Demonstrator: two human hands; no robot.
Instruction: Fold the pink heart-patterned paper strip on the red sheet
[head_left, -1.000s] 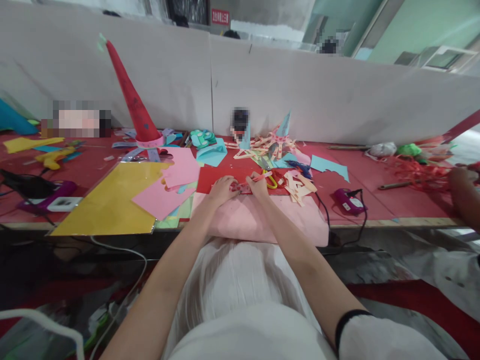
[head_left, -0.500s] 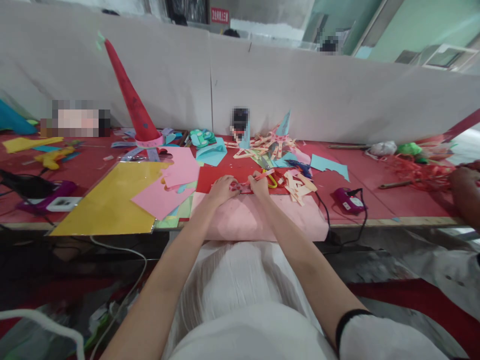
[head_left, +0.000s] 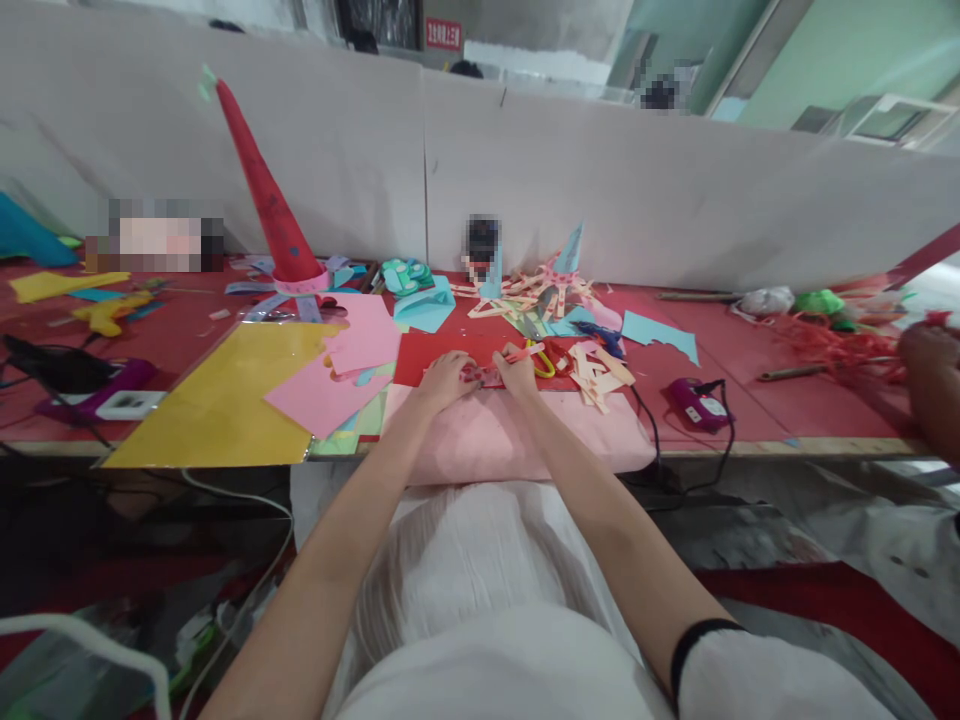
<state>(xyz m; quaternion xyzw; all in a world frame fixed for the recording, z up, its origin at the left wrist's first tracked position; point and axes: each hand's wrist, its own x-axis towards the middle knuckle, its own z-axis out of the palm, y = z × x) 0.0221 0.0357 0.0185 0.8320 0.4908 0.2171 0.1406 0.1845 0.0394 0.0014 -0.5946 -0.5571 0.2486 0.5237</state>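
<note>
My left hand (head_left: 448, 377) lies on the red sheet (head_left: 420, 350), its fingers stretched over a small pinkish strip (head_left: 487, 376) and pressing it down. Close by on the right, my right hand (head_left: 516, 371) is closed in a pen grip on a slim pink-orange pen-like tool (head_left: 528, 351), slanting up to the right. The tool's tip is hidden by the fingers. Under the red sheet, a pale pink padded board (head_left: 517, 430) reaches over the table edge. Yellow-handled scissors (head_left: 546, 360) lie just right of my right hand, beside cream paper strips (head_left: 598, 372).
To the left lie a yellow sheet (head_left: 217, 400) and cut pink paper (head_left: 330, 395). A tall red cone (head_left: 270, 200) stands behind them. A blue glue gun (head_left: 600, 336) and a purple power socket (head_left: 697, 403) with cables are on the right. Another person's hand (head_left: 934, 365) is at far right.
My hands stay nearly in place, with only slight shifts of the right hand and the tool. The other person's hand at far right moves a little and now shows something red at it.
</note>
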